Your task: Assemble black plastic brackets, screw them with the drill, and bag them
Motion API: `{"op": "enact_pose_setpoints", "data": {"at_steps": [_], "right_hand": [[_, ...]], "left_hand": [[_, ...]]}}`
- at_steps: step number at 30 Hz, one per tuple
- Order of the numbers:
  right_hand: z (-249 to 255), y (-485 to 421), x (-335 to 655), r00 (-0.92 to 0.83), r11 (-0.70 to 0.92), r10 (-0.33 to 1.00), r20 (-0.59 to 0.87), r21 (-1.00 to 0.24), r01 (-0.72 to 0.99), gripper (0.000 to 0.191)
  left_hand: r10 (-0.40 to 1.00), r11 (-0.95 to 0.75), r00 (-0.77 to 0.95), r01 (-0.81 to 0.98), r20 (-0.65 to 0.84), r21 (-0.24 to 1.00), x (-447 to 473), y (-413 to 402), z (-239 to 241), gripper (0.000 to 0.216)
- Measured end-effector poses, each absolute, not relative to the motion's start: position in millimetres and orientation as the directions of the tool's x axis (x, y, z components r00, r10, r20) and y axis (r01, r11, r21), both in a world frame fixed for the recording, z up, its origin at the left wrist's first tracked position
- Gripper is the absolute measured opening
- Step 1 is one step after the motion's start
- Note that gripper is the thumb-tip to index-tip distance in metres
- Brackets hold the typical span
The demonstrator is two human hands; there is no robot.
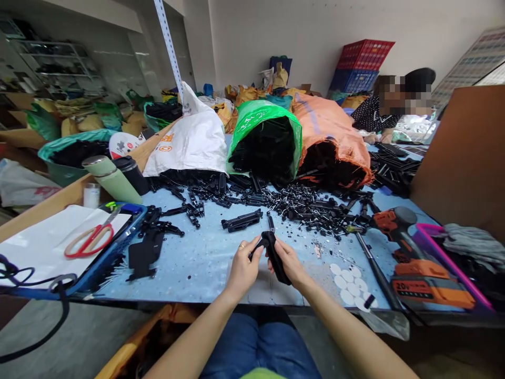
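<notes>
A long black plastic part point(276, 259) is held between both hands, just above the light-blue worktop point(205, 258). The left hand point(243, 267) is pinched narrow on the part's far end, thumb and fingers closed round the plastic. The right hand point(291, 264) is wrapped along its side, and the near end is seen poking out below the palm. Both grips are filled by this one piece, which is held slanted.

Straight beyond the grip, a short black ridged strip point(241, 220) is laid flat on the worktop. Past that, a wide scatter of small black plastic pieces point(300, 206) is spread across the blue surface. Farther off, three sacks are lined up: a white plastic bag point(193, 142), a green woven sack point(263, 131) and an orange woven sack point(331, 137), the green and orange ones stuffed with black parts.

Right of the grip, a cluster of white round discs point(349, 281) is dotted about, and beyond those an orange-and-black cordless drill point(414, 252) is lying on its side. Left of the grip, a flat black plastic plate point(144, 253) is set down near a blue tray point(118, 252), where red-handled scissors point(89, 239) are resting on white paper. A second person point(379, 113) is seated at the far right end of the worktop, well apart from the grip.
</notes>
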State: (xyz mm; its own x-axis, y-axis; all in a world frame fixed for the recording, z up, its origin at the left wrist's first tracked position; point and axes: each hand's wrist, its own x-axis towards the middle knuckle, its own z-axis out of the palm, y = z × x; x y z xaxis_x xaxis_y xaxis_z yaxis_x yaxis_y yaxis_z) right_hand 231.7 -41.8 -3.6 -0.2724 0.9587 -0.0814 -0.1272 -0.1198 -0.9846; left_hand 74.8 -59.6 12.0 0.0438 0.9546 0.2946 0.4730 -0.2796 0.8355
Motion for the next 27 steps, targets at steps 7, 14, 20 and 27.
{"op": "enact_pose_setpoints", "data": {"at_steps": [7,14,20,27], "right_hand": [[7.4,-58.6,236.9,-0.323,0.257,0.926,0.197,-0.954,0.155,0.049],[0.9,-71.9,217.0,-0.209,0.379,0.911,0.356,-0.922,0.082,0.049],[-16.9,-60.5,235.9,-0.357,0.407,0.889,0.287,-0.853,0.328,0.049],[-3.5,78.3,377.2,0.092,-0.077,0.974,0.209,-0.077,0.994,0.042]], "left_hand": [[0.920,-0.303,-0.113,0.403,0.375,0.863,96.4,-82.0,27.7,0.034],[0.862,-0.410,-0.164,0.330,0.479,0.850,104.1,-77.2,24.5,0.032],[0.916,-0.330,-0.071,0.428,0.395,0.841,95.1,-69.5,-3.4,0.032],[0.838,-0.544,0.504,0.738,0.210,0.399,89.2,-55.5,-16.0,0.054]]}}
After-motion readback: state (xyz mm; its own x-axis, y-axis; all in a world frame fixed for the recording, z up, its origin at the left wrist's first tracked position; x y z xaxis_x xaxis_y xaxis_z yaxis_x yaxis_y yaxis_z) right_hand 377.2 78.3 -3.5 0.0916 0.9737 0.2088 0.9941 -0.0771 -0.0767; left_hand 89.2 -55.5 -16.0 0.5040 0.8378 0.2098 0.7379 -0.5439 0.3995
